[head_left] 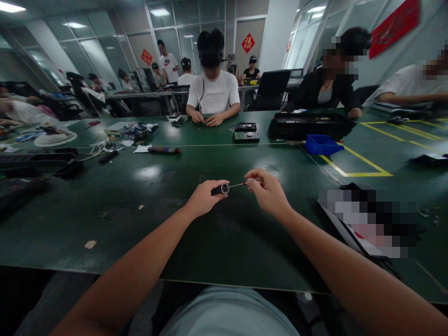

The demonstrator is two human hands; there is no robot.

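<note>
Both my arms reach out over the dark green table (147, 224). My left hand (203, 198) is closed round a short black screwdriver handle (220, 189) with a silver collar at its end. A thin metal bit (237, 185) runs from that collar to my right hand (266, 191), whose thumb and fingers pinch its far end, where a small red part shows. Both hands hover a little above the table surface, about a hand's width apart.
A person in a white shirt (213, 93) works opposite, with two hard drives (246, 131) beside them. A blue bin (322, 144) and a black tray (310, 125) stand right. A blurred flat item (367, 221) lies near my right arm. Cables and tools (115, 144) clutter the left.
</note>
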